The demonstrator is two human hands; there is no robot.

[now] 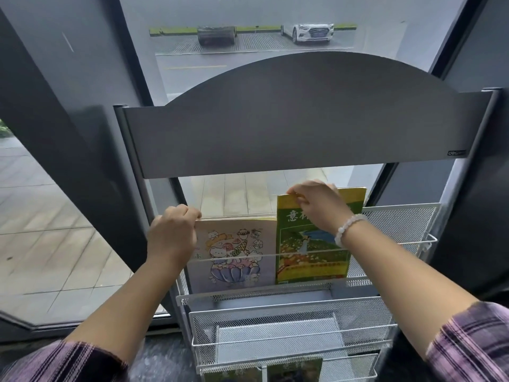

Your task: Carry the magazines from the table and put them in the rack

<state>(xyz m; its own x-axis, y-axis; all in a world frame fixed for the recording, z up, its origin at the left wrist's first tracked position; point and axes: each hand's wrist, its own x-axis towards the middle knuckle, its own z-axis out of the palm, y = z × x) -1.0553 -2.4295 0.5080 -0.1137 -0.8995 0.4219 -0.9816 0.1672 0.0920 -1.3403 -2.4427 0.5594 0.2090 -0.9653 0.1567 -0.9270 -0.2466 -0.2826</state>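
A white wire-mesh rack (399, 224) with a grey arched header stands in front of me against a glass wall. In its top tier stand two magazines side by side. The cartoon-cover magazine (234, 255) is on the left, and my left hand (173, 232) grips its top left corner. The green-cover magazine (308, 260) is on the right and stands higher, with my right hand (316, 205) pinching its top edge. Both sit behind the tier's front wire.
The middle tier (289, 326) below shows only mesh. The bottom tier holds more magazines (292, 370), partly cut off by the frame. Dark window frames flank the rack, and a parked white car (308, 31) is outside.
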